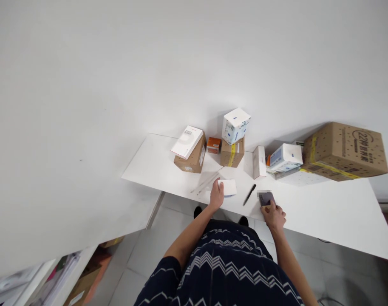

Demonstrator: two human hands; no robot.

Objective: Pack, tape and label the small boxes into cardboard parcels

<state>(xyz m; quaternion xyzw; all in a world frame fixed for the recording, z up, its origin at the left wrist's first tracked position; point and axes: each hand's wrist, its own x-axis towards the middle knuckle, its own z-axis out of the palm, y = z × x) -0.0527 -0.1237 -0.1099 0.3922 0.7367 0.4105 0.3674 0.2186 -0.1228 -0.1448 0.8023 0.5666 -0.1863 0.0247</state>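
Left hand [216, 194] rests on the near edge of the white worktop [324, 212], fingers closed loosely on the left side of a small white box [228, 187] that lies flat there; holding it, not lifted. Right hand [273, 214] sits further right along the same near edge, fingers curled around a small dark device [265, 198], blurred, looks like a phone or scanner, cannot tell which. A black pen [249, 194] lies between the two hands, touching neither. Thin clear strips or rods [206, 182] lie just left of the white box. Judging progress: only the one white box is at the working edge, the rest of the boxes sit in a row along the far edge, so most of the work looks left; nothing seen opened. Far row, left to right: a brown carton [190, 159] with a flat white box [187, 141] on top, a small orange box [213, 145], a second taped brown carton [232, 154] with a white-and-blue box [235, 124] on top, an upright slim white box [259, 161], a white-blue box [286, 157] on a flat stack, and a large cardboard carton [345, 151] at the far right. All containers shut, contents not visible.
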